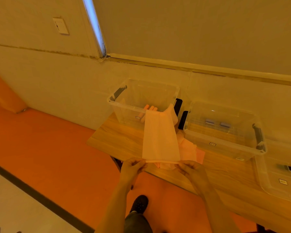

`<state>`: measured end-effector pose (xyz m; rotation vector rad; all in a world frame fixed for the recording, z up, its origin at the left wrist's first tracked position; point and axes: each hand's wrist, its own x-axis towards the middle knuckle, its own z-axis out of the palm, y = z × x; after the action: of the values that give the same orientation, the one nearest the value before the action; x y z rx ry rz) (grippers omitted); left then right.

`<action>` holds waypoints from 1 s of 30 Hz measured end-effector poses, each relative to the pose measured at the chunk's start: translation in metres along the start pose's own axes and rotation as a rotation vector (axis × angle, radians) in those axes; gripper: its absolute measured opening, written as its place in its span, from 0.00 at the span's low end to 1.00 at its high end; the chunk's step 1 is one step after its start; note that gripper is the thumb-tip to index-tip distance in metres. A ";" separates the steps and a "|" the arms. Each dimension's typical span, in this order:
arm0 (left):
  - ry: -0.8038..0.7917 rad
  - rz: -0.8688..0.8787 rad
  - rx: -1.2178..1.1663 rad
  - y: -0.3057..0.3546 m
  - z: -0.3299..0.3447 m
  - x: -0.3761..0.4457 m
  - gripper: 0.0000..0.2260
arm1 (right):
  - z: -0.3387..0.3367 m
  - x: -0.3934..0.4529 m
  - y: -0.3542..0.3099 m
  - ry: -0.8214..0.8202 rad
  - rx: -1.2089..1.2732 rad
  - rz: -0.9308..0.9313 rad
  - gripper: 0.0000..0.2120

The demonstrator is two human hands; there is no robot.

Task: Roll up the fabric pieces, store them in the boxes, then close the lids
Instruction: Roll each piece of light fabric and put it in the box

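Both hands, left hand (133, 165) and right hand (191, 167), pinch the fabric strip's (160, 137) rolled near edge; its far end drapes over the open clear box (141, 105) holding rolled pieces (150, 108). Loose pink fabric (190, 150) lies beside the strip on the surface (118, 137).

Left hand (133, 164) and right hand (191, 167) each pinch one end of a thin rolled edge of the fabric (160, 138). The fabric lies stretched over the surface (118, 138), its far end draped over the rim of the open left box (124, 105). Rolled pieces (150, 108) lie inside that box. More fabric pieces (188, 148) lie beside the right box (225, 132).
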<state>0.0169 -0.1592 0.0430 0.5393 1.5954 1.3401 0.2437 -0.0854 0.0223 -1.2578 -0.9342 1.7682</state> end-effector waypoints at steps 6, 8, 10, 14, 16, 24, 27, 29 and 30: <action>-0.011 -0.007 0.026 0.000 0.000 -0.002 0.05 | -0.002 0.001 -0.001 -0.014 -0.026 -0.001 0.08; -0.017 0.002 0.045 0.001 -0.001 -0.003 0.04 | -0.003 0.002 0.000 -0.025 -0.067 -0.008 0.08; -0.031 0.015 0.042 0.002 -0.002 -0.004 0.03 | -0.003 0.002 0.001 -0.016 -0.079 -0.013 0.07; -0.063 0.033 0.075 0.001 -0.004 -0.005 0.03 | -0.001 0.001 0.003 -0.019 -0.058 -0.013 0.08; -0.060 0.022 0.084 0.000 -0.004 -0.006 0.03 | -0.003 0.002 0.006 -0.030 -0.077 -0.010 0.08; -0.062 -0.007 0.063 -0.001 -0.004 -0.007 0.06 | -0.001 -0.003 0.002 -0.029 0.000 0.031 0.09; -0.058 -0.005 0.083 -0.001 -0.003 -0.007 0.06 | -0.001 -0.003 0.003 -0.030 -0.027 0.029 0.10; -0.052 0.009 0.107 -0.002 -0.004 -0.007 0.05 | -0.002 -0.003 0.006 -0.027 -0.031 0.024 0.09; -0.053 0.017 0.115 -0.003 -0.004 -0.007 0.05 | -0.002 -0.003 0.007 -0.027 -0.040 0.017 0.08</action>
<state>0.0170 -0.1677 0.0427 0.6542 1.6349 1.2412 0.2453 -0.0913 0.0167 -1.2738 -0.9817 1.7913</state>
